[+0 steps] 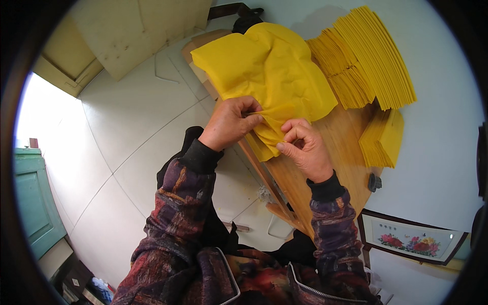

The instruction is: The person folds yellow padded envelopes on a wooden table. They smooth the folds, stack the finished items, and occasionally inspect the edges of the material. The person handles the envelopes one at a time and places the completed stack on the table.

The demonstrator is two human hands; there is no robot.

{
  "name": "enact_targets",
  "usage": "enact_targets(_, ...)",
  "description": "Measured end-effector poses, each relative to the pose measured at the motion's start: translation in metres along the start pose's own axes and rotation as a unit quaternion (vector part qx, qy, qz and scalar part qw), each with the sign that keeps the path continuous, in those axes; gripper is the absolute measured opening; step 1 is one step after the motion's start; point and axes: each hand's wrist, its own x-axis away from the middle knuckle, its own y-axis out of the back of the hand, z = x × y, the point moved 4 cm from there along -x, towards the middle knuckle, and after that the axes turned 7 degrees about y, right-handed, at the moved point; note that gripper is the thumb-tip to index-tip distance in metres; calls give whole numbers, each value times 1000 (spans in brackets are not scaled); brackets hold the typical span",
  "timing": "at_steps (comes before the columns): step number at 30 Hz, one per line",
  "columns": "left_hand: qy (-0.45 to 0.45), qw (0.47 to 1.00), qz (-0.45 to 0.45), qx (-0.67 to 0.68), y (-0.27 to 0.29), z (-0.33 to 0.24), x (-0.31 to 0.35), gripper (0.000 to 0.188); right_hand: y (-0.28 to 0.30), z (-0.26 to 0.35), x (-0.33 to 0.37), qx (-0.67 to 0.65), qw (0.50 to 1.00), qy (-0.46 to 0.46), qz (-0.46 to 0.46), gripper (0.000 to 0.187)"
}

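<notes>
A loose pile of thin yellow paper sheets point(269, 66) lies crumpled on a narrow wooden table point(345, 137). My left hand point(231, 122) pinches the near edge of the top sheets, fingers closed on the paper. My right hand point(305, 147) grips a folded corner of the same yellow paper just to the right, thumb and fingers pressed on the fold. Both hands sit at the table's near left edge, almost touching each other. The sleeves are dark and patterned.
Fanned stacks of yellow paper point(371, 56) lie at the table's far right, and a smaller stack point(381, 140) sits nearer. A framed flower picture point(412, 239) leans by the white wall. A green cabinet point(30, 198) stands at left on the pale tiled floor point(127, 132).
</notes>
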Motion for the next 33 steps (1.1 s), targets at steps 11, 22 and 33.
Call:
enact_targets(11,7,998,-43,-51,0,-2,0,13,91,-103,127,12,945,-82,-317,11)
enact_targets(22,41,998,-45,-7,0,-1,-1,12,303,-226,327,445,684,-300,-494,38)
enact_targets(33,79,995,-48,22,-1,-5,3,16,329,-215,298,546,659,-409,-318,31)
